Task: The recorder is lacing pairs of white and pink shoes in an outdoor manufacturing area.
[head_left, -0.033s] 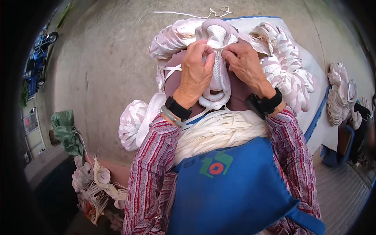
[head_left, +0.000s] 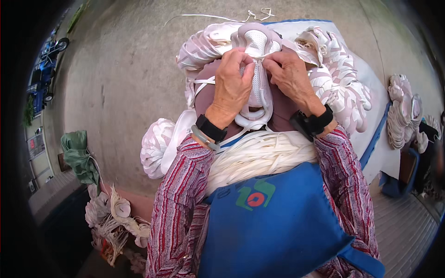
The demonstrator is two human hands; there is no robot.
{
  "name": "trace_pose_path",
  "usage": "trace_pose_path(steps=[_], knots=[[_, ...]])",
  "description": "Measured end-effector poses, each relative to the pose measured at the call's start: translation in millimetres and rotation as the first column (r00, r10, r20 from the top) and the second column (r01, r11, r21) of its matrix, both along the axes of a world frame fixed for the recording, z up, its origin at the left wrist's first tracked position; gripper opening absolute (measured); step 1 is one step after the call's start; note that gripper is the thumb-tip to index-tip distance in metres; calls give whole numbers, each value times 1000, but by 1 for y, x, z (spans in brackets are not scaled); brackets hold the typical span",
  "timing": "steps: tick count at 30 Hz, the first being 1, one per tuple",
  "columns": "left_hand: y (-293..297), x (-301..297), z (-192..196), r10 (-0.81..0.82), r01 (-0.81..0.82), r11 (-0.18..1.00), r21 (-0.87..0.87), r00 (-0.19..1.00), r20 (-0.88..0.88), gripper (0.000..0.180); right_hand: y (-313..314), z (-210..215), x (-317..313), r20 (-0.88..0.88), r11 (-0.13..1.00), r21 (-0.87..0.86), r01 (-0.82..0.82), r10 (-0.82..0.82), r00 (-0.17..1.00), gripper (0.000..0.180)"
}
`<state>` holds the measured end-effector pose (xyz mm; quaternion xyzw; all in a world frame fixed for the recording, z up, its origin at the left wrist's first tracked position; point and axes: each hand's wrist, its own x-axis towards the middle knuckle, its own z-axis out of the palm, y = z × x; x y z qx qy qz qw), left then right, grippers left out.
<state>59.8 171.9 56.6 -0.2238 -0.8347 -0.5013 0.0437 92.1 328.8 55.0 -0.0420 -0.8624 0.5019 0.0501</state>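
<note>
A white and pale pink shoe upper (head_left: 257,95) stands out in front of me, its collar nearest and its padded tongue end (head_left: 256,41) farthest away. My left hand (head_left: 234,83) is closed in a pinch at the left of its lacing area. On the other side my right hand (head_left: 291,76) pinches too. A white shoelace (head_left: 259,57) runs across the upper between the two hands. The fingertips partly hide the eyelets. Below the upper, a thick bundle of white laces (head_left: 262,155) lies over my lap, above a blue apron (head_left: 273,227).
Stacked shoe uppers lie at the far left (head_left: 204,48), on the right (head_left: 340,88) and at the near left (head_left: 157,143). More uppers (head_left: 402,116) hang together farther right. A green sack (head_left: 79,155) is at left, above loose uppers with strings (head_left: 118,213). A stray lace (head_left: 213,16) lies on the floor.
</note>
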Motion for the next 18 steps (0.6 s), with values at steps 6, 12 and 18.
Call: trace_pose_path(steps=[6,12,18], knots=[[-4,0,-3,15,-21,994,111,999,52,12,-11,18,22,-228,910,405,84,12,974,37],[-4,4,-3,6,-13,996,93,997,73,12,-30,24,35,-196,740,661,125,9,980,33],[4,12,-15,8,-14,995,95,998,64,12,-11,2,20,-196,789,605,107,17,980,21]])
